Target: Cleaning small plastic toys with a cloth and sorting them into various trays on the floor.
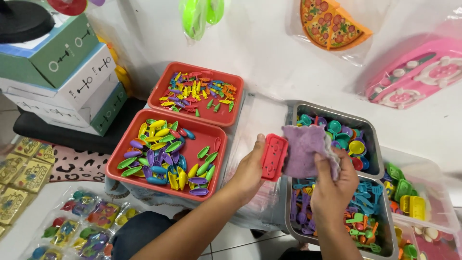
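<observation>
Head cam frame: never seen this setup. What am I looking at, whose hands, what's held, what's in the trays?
There is no machine here. One camera sits on a person's head and looks down at their own two bare hands. The left hand grips a small red plastic toy piece with holes in it. The right hand presses a purple cloth against that piece.

Below the hands sit containers of small plastic toy parts. A near red tray holds coloured leaf-shaped pieces; a far red tray holds smaller mixed ones. A grey metal tray holds toy pans and ladles, and another grey tray holds toy spatulas and forks. Clear bins at the right hold green and yellow pieces. Boxes are stacked at the left, and bagged toys lie at the lower left.
</observation>
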